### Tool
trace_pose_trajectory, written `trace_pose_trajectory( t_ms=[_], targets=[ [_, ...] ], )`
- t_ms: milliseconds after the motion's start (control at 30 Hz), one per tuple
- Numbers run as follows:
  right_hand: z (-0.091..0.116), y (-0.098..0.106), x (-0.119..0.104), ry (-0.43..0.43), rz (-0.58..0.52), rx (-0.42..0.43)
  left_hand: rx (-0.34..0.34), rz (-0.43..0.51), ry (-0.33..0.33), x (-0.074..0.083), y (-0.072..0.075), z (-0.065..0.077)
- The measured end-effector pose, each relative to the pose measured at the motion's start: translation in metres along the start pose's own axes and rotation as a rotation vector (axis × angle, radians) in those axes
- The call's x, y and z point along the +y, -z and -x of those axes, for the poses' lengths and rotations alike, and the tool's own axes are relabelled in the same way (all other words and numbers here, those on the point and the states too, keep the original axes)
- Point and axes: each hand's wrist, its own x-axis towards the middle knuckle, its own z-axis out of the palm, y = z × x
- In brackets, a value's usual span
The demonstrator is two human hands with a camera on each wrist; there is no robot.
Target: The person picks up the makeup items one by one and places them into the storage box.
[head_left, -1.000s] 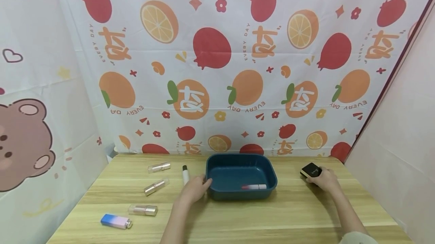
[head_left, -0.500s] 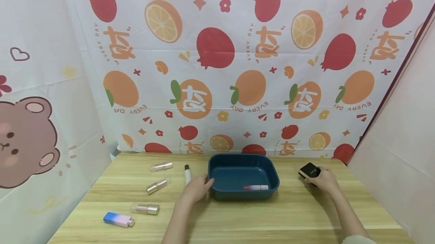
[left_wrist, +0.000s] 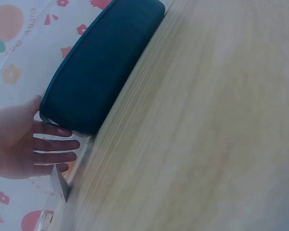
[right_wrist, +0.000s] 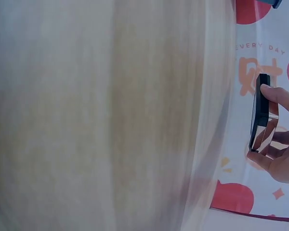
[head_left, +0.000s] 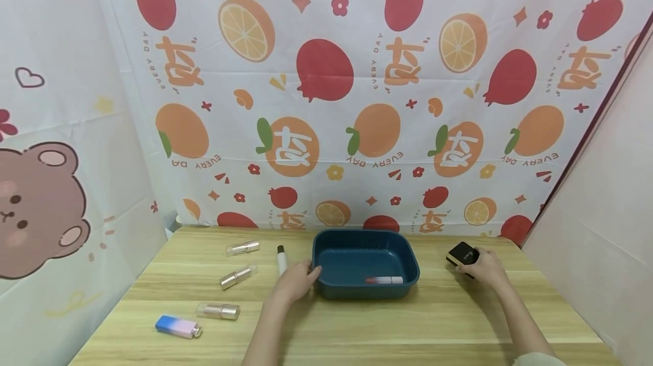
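Grip of right hand (head_left: pixel 483 269) clamps glossy squarish case (head_left: pixel 461 254); left hand (head_left: pixel 292 282) pinches rounded teal basin (head_left: pixel 364 293).

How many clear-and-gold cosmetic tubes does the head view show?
3, all left of the dark teal rectangular bin: the far clear-and-gold tube, the middle tube slanting in front, and the near tube beside the blue-and-pink tube. More may be hidden.

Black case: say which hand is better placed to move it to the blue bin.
Right, likely: the right hand grips the black case; the left hand touches the blue bin, away from the case.
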Motion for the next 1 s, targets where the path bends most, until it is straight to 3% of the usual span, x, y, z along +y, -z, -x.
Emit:
trace_pose_trajectory(
  t_ms=[533,1000],
  targets=[
    [-0.003,0.001,-0.020,0.111,0.007,0.043,0.015,-0.015,-0.017,0.000,-0.001,0.000],
    [-0.005,0.000,-0.033,0.108,0.007,0.014,0.022,-0.009,-0.027,0.000,-0.001,0.001]
  ],
)
